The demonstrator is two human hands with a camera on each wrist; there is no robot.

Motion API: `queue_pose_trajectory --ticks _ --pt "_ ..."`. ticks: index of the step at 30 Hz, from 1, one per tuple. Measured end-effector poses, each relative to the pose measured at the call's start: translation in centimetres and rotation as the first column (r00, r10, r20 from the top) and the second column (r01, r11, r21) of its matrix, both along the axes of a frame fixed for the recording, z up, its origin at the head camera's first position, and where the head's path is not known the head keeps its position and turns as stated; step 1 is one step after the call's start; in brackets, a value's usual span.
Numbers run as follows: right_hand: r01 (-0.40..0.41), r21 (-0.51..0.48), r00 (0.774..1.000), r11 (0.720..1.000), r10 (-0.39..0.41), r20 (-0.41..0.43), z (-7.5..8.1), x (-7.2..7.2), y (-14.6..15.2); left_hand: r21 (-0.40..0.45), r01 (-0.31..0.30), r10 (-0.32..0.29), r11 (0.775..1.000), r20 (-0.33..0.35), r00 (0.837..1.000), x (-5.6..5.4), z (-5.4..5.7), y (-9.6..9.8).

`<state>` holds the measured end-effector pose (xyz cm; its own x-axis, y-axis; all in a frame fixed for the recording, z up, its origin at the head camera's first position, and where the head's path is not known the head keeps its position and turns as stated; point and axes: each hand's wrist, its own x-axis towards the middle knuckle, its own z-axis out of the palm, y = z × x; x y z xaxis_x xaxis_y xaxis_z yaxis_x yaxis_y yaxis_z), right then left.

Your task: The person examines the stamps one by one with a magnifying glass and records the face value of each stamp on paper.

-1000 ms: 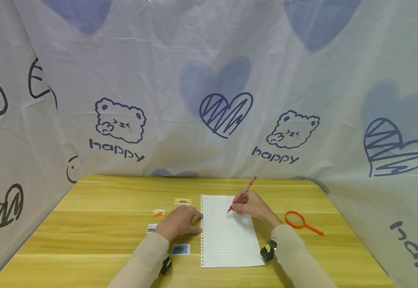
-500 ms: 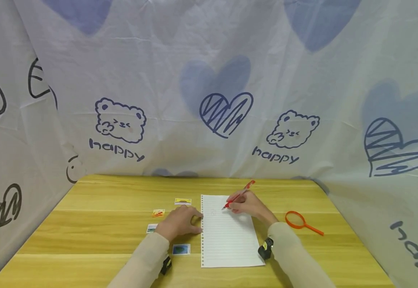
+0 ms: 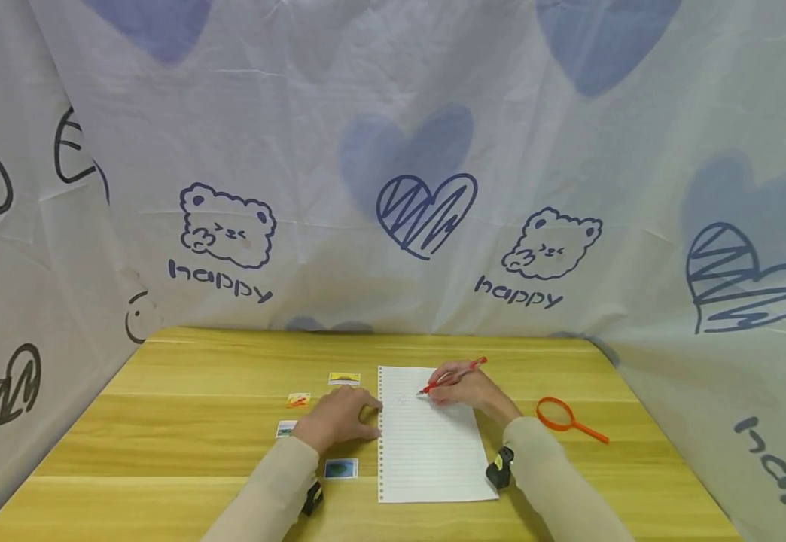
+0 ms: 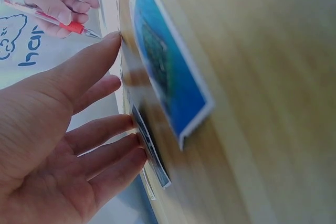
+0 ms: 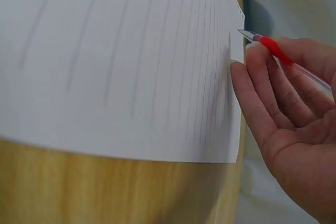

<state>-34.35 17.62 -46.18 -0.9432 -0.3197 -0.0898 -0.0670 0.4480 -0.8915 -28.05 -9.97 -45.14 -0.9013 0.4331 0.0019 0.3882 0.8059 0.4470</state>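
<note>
A lined sheet of paper point(image 3: 430, 452) with punched holes down its left edge lies on the wooden table. In the head view my right hand point(image 3: 464, 385) pinches a red gel pen point(image 3: 457, 374), its tip close over the upper part of the sheet. Faint reddish marks point(image 3: 402, 399) show left of the tip. My left hand point(image 3: 340, 415) rests at the sheet's left edge, thumb and fingertips at the holes, fingers relaxed. Under the left wrist lies a blue stamp-like picture card point(image 4: 163, 59). The right wrist view shows the pen's red grip point(image 5: 275, 50) between thumb and fingers.
More small picture cards lie around the left hand: a yellow one point(image 3: 344, 379), an orange one point(image 3: 298, 400) and a partly covered green one point(image 3: 286, 428). An orange magnifying glass point(image 3: 569, 419) lies right of the sheet. A printed cloth point(image 3: 325, 248) hangs behind the table.
My right hand has moved slightly left over the sheet with the pen, and the pen now leans lower toward the right. The left hand stays put.
</note>
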Motion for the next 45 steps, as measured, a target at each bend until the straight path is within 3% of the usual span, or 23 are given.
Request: queue_pose_trajectory --ticks 15,28,38,45 --pt "0.069 0.065 0.997 0.996 -0.071 0.037 -0.29 -0.04 -0.04 -0.022 -0.032 0.032 0.999 0.016 0.999 0.00 0.14 0.16" --pt "0.095 0.084 0.995 0.992 -0.098 0.025 -0.61 -0.11 -0.44 -0.016 -0.017 0.017 1.000 0.014 1.000 0.06 0.14 0.18" --pt "0.050 0.151 0.999 0.987 -0.048 -0.013 -0.36 0.19 -0.20 -0.016 -0.014 0.014 1.000 0.010 1.000 -0.06 0.04 0.18" --pt "0.032 0.132 0.999 0.991 -0.030 -0.022 -0.49 0.06 0.10 -0.018 -0.029 0.029 0.999 0.020 0.999 0.08 0.20 0.27"
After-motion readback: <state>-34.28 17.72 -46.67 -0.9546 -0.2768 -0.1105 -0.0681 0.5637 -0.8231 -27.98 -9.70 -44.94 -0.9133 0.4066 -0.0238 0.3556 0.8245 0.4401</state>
